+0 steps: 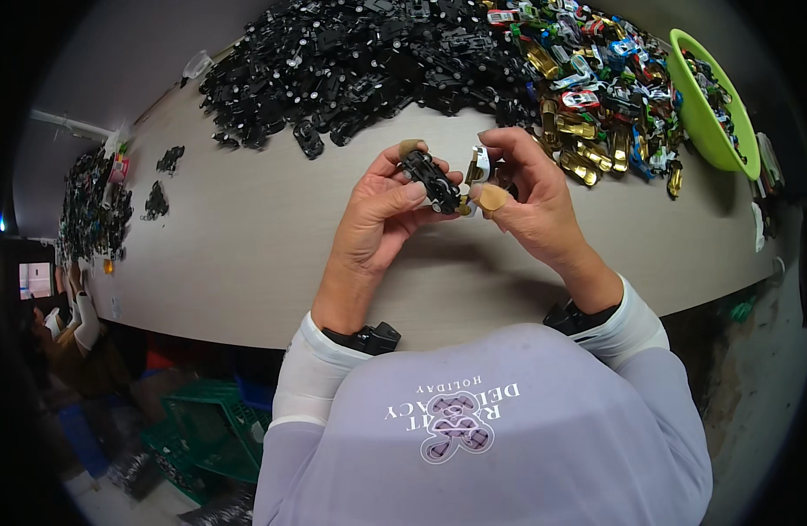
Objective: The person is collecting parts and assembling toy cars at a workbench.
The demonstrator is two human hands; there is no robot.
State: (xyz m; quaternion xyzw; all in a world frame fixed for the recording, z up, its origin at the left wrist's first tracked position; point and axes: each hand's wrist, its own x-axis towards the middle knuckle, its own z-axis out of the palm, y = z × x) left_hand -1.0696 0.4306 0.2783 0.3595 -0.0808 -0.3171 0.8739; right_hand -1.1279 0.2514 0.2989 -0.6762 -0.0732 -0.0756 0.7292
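My left hand (374, 210) pinches a black toy car chassis (432, 181) between thumb and fingers, tilted, with its small wheels showing. Close beside it, my right hand (541, 200) grips a white and gold toy car body (479, 165), partly hidden behind the fingers. The two parts are nearly together above the table; whether they touch I cannot tell. Tan coverings wrap my left index fingertip and my right thumb. Beyond my hands lies a big heap of black chassis (360, 66), with a heap of colourful and gold car bodies (588, 96) to its right.
A lime green basin (717, 123) holding more small parts leans at the table's right edge. Small black clusters (156, 202) lie on the grey table (246, 237) at left, near another parts heap (96, 206). A person (83, 324) works at far left; green crates (215, 425) stand below.
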